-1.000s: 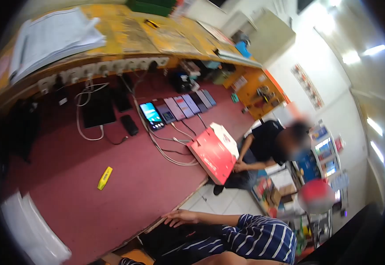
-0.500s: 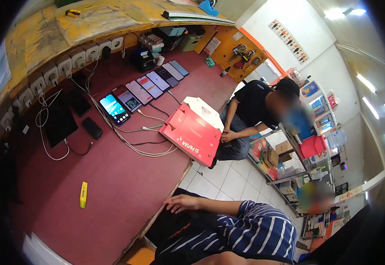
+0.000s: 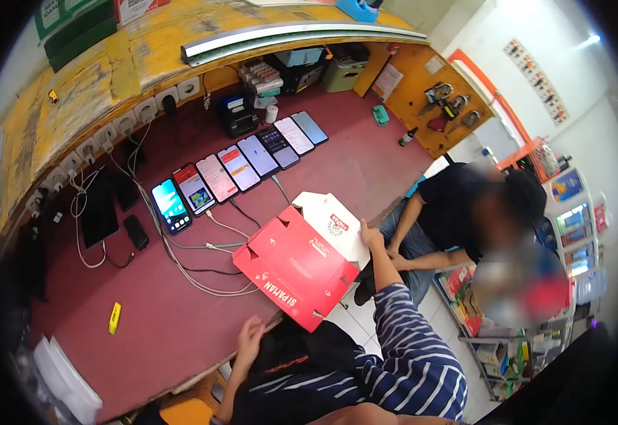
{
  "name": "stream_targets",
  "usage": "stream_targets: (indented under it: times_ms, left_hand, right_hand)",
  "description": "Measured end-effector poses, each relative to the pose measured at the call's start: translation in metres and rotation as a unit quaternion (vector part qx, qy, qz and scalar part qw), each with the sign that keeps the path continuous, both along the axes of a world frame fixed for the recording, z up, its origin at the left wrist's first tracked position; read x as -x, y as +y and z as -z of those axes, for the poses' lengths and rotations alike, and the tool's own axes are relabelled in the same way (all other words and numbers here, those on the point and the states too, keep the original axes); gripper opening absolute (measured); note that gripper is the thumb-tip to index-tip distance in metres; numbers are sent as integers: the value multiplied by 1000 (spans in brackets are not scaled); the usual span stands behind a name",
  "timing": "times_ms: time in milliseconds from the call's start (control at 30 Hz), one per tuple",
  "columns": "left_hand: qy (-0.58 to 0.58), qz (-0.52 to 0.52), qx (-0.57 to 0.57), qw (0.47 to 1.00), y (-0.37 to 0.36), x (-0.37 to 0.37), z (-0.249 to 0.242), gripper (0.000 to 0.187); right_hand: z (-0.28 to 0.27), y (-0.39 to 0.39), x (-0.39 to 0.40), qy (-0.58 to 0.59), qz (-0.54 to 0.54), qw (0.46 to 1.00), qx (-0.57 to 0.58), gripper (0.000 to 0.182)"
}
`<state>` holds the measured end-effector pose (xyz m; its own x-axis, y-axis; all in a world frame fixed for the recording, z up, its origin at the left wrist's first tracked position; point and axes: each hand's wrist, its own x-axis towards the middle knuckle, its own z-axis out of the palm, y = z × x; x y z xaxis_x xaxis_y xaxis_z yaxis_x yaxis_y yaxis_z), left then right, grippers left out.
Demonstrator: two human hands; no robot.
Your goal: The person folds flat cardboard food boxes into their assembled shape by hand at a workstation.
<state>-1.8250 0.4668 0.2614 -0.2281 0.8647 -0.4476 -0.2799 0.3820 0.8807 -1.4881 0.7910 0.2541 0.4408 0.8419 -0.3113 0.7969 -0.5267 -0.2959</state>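
A red and white cardboard box (image 3: 298, 258), partly unfolded with "SI PAMAN" printed on it, lies at the table's front edge and overhangs it. My right hand (image 3: 374, 237) reaches out in a striped sleeve and grips the rim of the box's white flap (image 3: 333, 223). My left hand (image 3: 250, 338) is held by the table edge, below the box, with loosely bent fingers apart and nothing in them. Behind the box a row of several phones lies face up, screens lit, among them a blue-screened phone (image 3: 172, 205). White cables (image 3: 217, 292) run up to the box and pass out of sight beneath it.
A yellow highlighter (image 3: 115, 318) lies on the red tabletop (image 3: 181, 340). A dark tablet (image 3: 100, 209) and a black pouch-like item (image 3: 136, 232) are at the left. Sockets (image 3: 146, 110) line the back ledge. Another person in a black shirt (image 3: 457, 205) sits beyond the box.
My right hand has gone from the table edge to the box's white flap and taken hold of it. My left hand has come into view. The camera view has shifted.
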Motion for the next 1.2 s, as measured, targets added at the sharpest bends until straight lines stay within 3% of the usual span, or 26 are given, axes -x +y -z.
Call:
stream_targets:
  times_ms: [33, 67, 133, 200, 267, 333, 400, 500, 600, 633, 700, 733, 767, 833, 900, 933, 1000, 1033, 1067, 1100, 1200]
  left_hand:
    - [-48, -48, 26, 997, 23, -27, 4, 40]
    - [-40, -61, 27, 997, 38, -45, 9, 40]
    - [26, -64, -1, 998, 61, -68, 12, 49]
    - [-51, -95, 99, 989, 77, -72, -11, 49]
    - [-43, -104, 97, 989, 82, -73, -3, 45]
    - [-138, -110, 155, 972, 85, -70, 10, 50]
    - [-156, -110, 148, 970, 89, -78, -6, 48]
    - [-115, -93, 96, 984, 96, -96, -15, 45]
    - [-98, -47, 9, 994, 125, -108, -9, 46]
    - [-132, -11, 39, 990, 142, -113, -24, 44]
    - [43, -9, -1, 999, 183, -128, -56, 43]
    - [59, -2, -17, 998, 205, -134, -55, 43]
    - [74, 5, -33, 997, 227, -138, -43, 43]
    - [230, 29, -105, 967, 277, -143, 4, 48]
    - [156, 40, -8, 987, 316, -148, 6, 54]
    - [154, 31, -13, 988, 329, -153, 13, 54]
    - [174, 23, 78, 981, 347, -160, 15, 59]
    - [246, 30, 124, 961, 348, -165, 17, 62]
    - [319, 16, 129, 939, 345, -171, 5, 64]
    - [313, 20, 116, 942, 343, -173, 15, 63]
    - [294, 37, 112, 948, 344, -168, 23, 63]
  right_hand:
    - [13, 5, -8, 51, -21, 994, 91, 77]
    - [20, 5, -8, 57, -34, 993, 93, 77]
    - [29, -11, -8, 137, 51, 988, 48, 90]
    - [12, -24, 5, 114, 122, 985, 42, 92]
    - [2, -32, 7, 123, 115, 986, 16, 89]
    - [14, -41, -3, 164, 85, 981, -55, 84]
    - [22, -49, -15, 180, 94, 973, -111, 73]
    - [37, -56, -43, 316, 141, 912, -220, 54]
    - [30, -50, -63, 406, 189, 852, -269, 52]
    - [32, -40, -73, 369, 182, 863, -293, 53]
    - [3, -10, -90, 296, 179, 898, -274, 59]
    - [-12, 7, -97, 206, 190, 927, -251, 63]
    - [-44, 23, -85, 246, 185, 902, -303, 66]
    - [-56, 59, -92, 214, 185, 920, -271, 68]
    - [-48, 89, -103, 199, 179, 928, -259, 70]
    - [-31, 107, -111, 137, 175, 948, -226, 74]
    - [-25, 120, -112, 76, 163, 965, -192, 77]
    - [-20, 122, -113, 35, 142, 978, -150, 78]
    - [-20, 124, -110, -6, 120, 987, -105, 80]
    - [-34, 119, -103, -1, 80, 997, -19, 81]
    - [-51, 106, -82, -81, 76, 994, -18, 82]
